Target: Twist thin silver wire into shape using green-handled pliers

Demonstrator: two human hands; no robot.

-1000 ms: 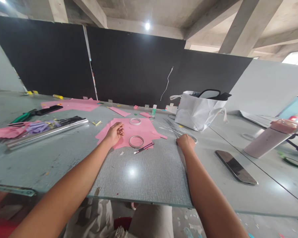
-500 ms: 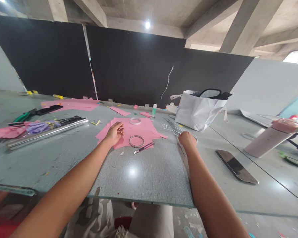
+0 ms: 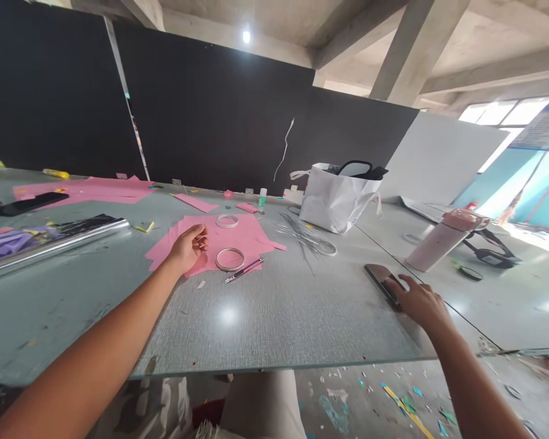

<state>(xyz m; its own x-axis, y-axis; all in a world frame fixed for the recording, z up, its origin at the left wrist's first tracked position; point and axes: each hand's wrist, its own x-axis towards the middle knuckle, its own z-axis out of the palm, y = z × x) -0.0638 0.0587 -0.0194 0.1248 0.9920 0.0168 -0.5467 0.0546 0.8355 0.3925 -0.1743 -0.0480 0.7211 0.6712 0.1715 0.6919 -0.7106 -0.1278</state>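
Note:
My left hand (image 3: 190, 249) is closed, fingers curled in, over the left part of a stack of pink paper sheets (image 3: 251, 235). What it holds, if anything, is hidden. On the paper lie two rolls of tape, a white one (image 3: 227, 221) and a grey one (image 3: 229, 260). A utility knife (image 3: 244, 271) rests at the stack's front edge. Over at the right, my right hand (image 3: 418, 299) is open, fingers apart, its fingertips at a dark smartphone (image 3: 379, 278) lying flat on the table. Part of the phone is covered by that hand.
A bundle of thin wires (image 3: 302, 235) lies beside a white bag (image 3: 329, 201). Behind the phone are a pink bottle (image 3: 439, 241) and a green tape roll (image 3: 470, 273). A glue stick (image 3: 262, 200) stands at the back. At left lies a silver foil roll (image 3: 73, 239).
My right hand has left the wires and moved right to the phone, its fingers opening. My left hand stays over the pink paper. The view has turned to the right.

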